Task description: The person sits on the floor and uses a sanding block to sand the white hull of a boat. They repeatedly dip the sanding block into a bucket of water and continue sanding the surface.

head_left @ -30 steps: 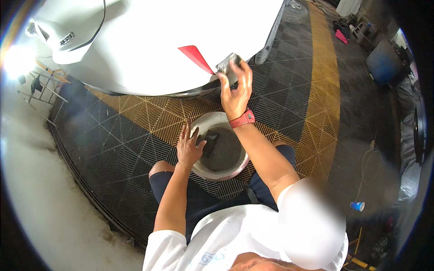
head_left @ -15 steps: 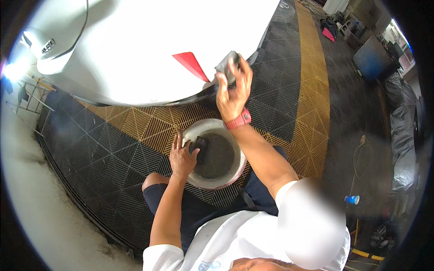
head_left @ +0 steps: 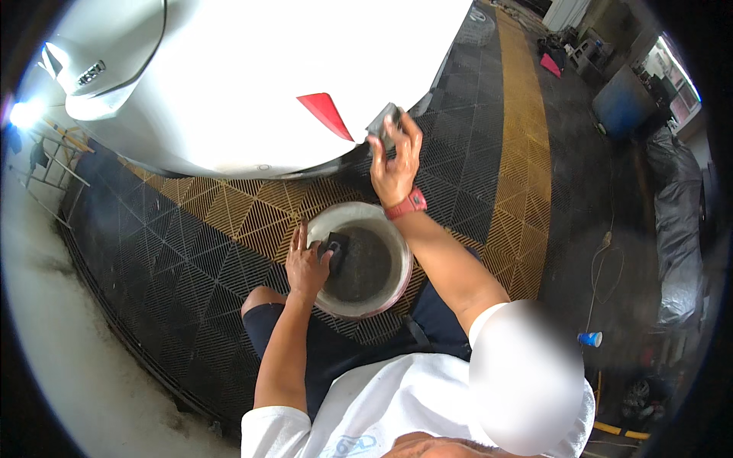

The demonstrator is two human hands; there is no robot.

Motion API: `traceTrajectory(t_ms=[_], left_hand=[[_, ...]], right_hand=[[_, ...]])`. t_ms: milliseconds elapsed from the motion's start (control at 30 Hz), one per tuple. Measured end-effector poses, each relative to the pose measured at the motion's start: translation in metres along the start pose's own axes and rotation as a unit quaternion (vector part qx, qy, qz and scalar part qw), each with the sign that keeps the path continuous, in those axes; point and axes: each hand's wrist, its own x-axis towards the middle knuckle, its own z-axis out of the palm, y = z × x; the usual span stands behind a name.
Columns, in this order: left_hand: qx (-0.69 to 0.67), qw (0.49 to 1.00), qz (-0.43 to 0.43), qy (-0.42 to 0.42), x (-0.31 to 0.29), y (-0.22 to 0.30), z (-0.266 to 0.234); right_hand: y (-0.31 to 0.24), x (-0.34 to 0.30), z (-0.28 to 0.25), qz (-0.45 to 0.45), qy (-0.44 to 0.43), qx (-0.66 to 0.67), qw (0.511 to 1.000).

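My right hand [head_left: 395,166], with a red watch on its wrist, is closed on a thin grey sheet [head_left: 382,120] that looks like sandpaper. The sheet lies against the lower corner of a white car's bumper [head_left: 229,114], just right of a red reflector [head_left: 326,116]. Between my knees stands a round, pale basin [head_left: 405,263] with murky grey liquid in it. At the basin's left side, my left hand [head_left: 307,271] grips a dark rectangular block [head_left: 334,249] between thumb and fingers, partly hidden by the hand.
Black and yellow grid tiles [head_left: 229,229] cover the floor. A pale wall [head_left: 69,320] curves along the left, near a bright lamp [head_left: 27,114]. To the right are a blue can [head_left: 590,339], a loose cable [head_left: 603,259], a plastic-wrapped bundle [head_left: 679,229] and a dark bluish container [head_left: 626,99].
My right hand and the grey sheet have come slightly down along the bumper's corner. My left hand stays at the basin with the dark block. The whole view has shifted a little.
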Motion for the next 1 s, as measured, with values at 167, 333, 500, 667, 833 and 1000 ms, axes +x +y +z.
traceTrajectory(t_ms=[167, 333, 500, 667, 833, 1000], left_hand=[[-0.001, 1.000, 0.006, 0.010, -0.010, -0.006, 0.001], [0.001, 1.000, -0.009, -0.010, 0.001, 0.006, -0.004], [0.024, 0.999, -0.014, -0.022, -0.001, 0.004, -0.004], [0.024, 1.000, -0.011, -0.001, -0.004, -0.003, 0.001], [0.018, 1.000, -0.011, -0.008, -0.002, -0.001, 0.003], [0.026, 0.999, -0.014, -0.016, -0.005, 0.002, -0.003]], right_hand=[[-0.033, 0.032, 0.001, 0.012, 0.039, 0.070, 0.997], [-0.015, 0.009, 0.001, -0.019, 0.021, 0.028, 0.999], [-0.021, 0.012, -0.002, -0.039, 0.035, 0.008, 0.999], [-0.031, 0.028, 0.002, -0.063, 0.035, 0.027, 0.997], [-0.020, 0.009, -0.006, -0.066, 0.017, -0.014, 0.998], [-0.028, 0.019, 0.002, -0.077, 0.031, 0.009, 0.997]])
